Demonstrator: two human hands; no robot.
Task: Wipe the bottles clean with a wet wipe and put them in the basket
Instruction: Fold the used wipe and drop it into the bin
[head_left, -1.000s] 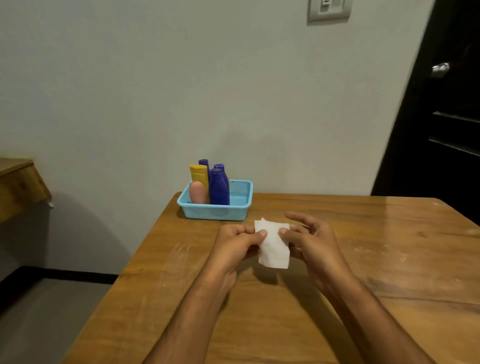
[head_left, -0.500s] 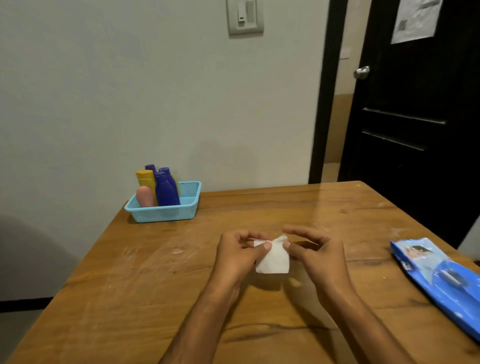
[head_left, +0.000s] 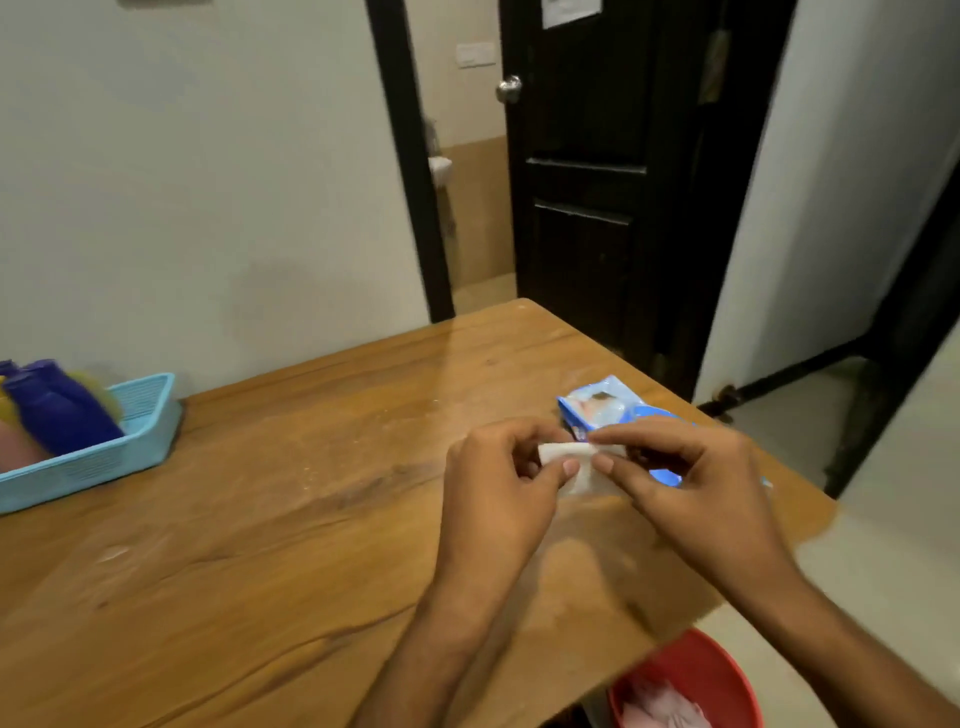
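Head view shows both hands above the table (head_left: 260, 519): the left hand (head_left: 498, 499) and right hand (head_left: 691, 488) each pinch the folded wipe (head_left: 571, 457), just in front of the wipe pack (head_left: 602, 405). Well left of the wipe, the bottles (head_left: 57, 410) stand in the basket (head_left: 140, 441). No bottle lies outside it, so the task looks nearly done; a red bin (head_left: 691, 670) sits below the table edge.
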